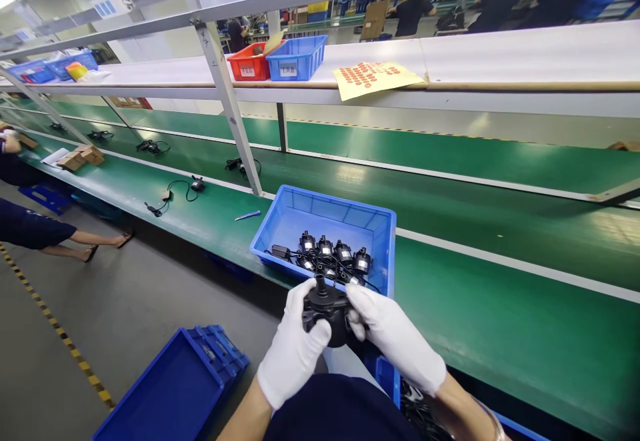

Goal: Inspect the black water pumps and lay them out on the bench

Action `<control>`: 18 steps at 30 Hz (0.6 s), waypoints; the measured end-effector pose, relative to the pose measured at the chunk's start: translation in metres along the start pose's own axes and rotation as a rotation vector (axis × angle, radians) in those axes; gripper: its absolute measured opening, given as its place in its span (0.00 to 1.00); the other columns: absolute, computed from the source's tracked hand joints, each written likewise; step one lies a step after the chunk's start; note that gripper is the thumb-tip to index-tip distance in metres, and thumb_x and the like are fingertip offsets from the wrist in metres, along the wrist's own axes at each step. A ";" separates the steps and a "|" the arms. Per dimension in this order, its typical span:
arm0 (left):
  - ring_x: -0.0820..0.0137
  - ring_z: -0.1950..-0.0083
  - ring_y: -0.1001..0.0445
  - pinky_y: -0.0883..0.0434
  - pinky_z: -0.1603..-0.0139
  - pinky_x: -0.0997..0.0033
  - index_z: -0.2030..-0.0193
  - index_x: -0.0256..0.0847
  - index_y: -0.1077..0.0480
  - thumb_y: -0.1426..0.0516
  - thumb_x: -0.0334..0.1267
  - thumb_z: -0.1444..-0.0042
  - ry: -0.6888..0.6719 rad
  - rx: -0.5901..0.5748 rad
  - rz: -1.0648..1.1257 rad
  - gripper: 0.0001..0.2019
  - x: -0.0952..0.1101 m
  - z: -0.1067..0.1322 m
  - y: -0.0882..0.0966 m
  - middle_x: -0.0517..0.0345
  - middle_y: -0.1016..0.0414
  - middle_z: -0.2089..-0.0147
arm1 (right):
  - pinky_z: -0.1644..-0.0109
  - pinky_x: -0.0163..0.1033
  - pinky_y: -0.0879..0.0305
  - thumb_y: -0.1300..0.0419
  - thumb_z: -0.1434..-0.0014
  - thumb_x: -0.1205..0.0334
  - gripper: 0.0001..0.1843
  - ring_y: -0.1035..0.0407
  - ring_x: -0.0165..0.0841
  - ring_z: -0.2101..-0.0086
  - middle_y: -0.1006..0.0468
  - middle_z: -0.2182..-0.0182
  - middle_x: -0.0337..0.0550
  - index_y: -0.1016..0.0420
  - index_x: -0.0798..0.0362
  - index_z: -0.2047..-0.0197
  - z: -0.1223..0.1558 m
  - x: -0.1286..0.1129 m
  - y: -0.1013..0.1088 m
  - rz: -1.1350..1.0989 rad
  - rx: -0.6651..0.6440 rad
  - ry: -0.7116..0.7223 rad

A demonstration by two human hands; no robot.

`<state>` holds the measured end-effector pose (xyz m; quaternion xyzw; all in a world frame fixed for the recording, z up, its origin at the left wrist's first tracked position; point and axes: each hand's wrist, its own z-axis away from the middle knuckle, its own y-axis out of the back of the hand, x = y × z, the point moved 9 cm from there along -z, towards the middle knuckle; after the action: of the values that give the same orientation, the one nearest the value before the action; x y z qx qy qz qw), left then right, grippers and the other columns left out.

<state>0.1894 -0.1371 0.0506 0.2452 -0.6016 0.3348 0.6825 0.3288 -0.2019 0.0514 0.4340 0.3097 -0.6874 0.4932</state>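
Note:
A black water pump (334, 321) with a short upright spout is held between my two white-gloved hands, close in front of my body. My left hand (295, 344) wraps its left side, thumb across the front. On the right side, my right hand (383, 321) is closed with its fingers against the pump; the fingertips are partly hidden. Just beyond, a blue plastic bin (327, 201) stands on the green bench and contains several similar black pumps (344, 252) with cables. Their lower part is hidden behind the held pump and the bin's near wall.
A blue pen-like tool (247, 215) and a pump with its cable (197, 184) lie left of the bin. Blue crates (165, 388) are stacked on the floor. A metal post (230, 108) supports the shelf with red (249, 64) and blue trays (297, 60). Another person's legs (75, 244) show left.

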 end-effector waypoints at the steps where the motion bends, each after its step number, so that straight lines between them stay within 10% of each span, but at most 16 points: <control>1: 0.58 0.34 0.34 0.39 0.31 0.60 0.37 0.46 0.31 0.41 0.60 0.39 0.061 -0.005 0.130 0.29 -0.009 -0.004 -0.003 0.51 0.30 0.36 | 0.69 0.38 0.44 0.49 0.39 0.26 0.35 0.45 0.30 0.78 0.35 0.83 0.36 0.38 0.50 0.78 0.002 -0.005 -0.004 0.006 -0.018 0.018; 4: 0.65 0.57 0.25 0.26 0.59 0.68 0.49 0.39 0.24 0.44 0.66 0.41 0.296 -0.122 0.727 0.30 -0.039 -0.012 -0.024 0.49 0.23 0.52 | 0.73 0.36 0.50 0.54 0.36 0.27 0.35 0.48 0.28 0.79 0.34 0.83 0.35 0.37 0.50 0.75 0.010 -0.012 -0.012 -0.058 -0.064 0.001; 6: 0.74 0.71 0.31 0.35 0.75 0.76 0.53 0.36 0.24 0.44 0.64 0.40 0.378 -0.203 1.076 0.29 -0.046 -0.013 -0.036 0.50 0.25 0.59 | 0.74 0.34 0.54 0.55 0.35 0.29 0.34 0.51 0.27 0.80 0.33 0.80 0.34 0.36 0.51 0.73 0.017 -0.011 -0.013 -0.077 -0.077 -0.016; 9: 0.79 0.75 0.37 0.39 0.76 0.79 0.56 0.35 0.23 0.44 0.49 0.36 0.351 -0.209 1.296 0.17 -0.046 -0.014 -0.034 0.53 0.27 0.62 | 0.74 0.34 0.52 0.55 0.34 0.32 0.30 0.51 0.26 0.80 0.30 0.77 0.34 0.35 0.50 0.70 0.023 -0.002 -0.020 -0.020 -0.111 -0.051; 13: 0.67 0.63 0.26 0.26 0.58 0.66 0.60 0.38 0.22 0.45 0.58 0.38 0.242 -0.145 1.053 0.23 -0.039 -0.008 -0.016 0.51 0.25 0.63 | 0.61 0.39 0.37 0.48 0.36 0.45 0.18 0.33 0.34 0.67 0.23 0.66 0.39 0.27 0.49 0.64 0.022 0.000 -0.043 0.209 -0.134 0.020; 18: 0.58 0.43 0.25 0.29 0.39 0.59 0.35 0.41 0.32 0.53 0.63 0.34 -0.063 -0.129 0.238 0.33 0.020 0.011 0.022 0.47 0.24 0.43 | 0.56 0.43 0.31 0.38 0.42 0.46 0.17 0.31 0.37 0.64 0.23 0.65 0.42 0.26 0.52 0.60 0.036 -0.034 -0.093 0.124 -0.411 0.145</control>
<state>0.1667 -0.1278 0.0711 0.1382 -0.6677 0.3661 0.6333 0.2349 -0.1893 0.0976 0.3910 0.4506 -0.5452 0.5890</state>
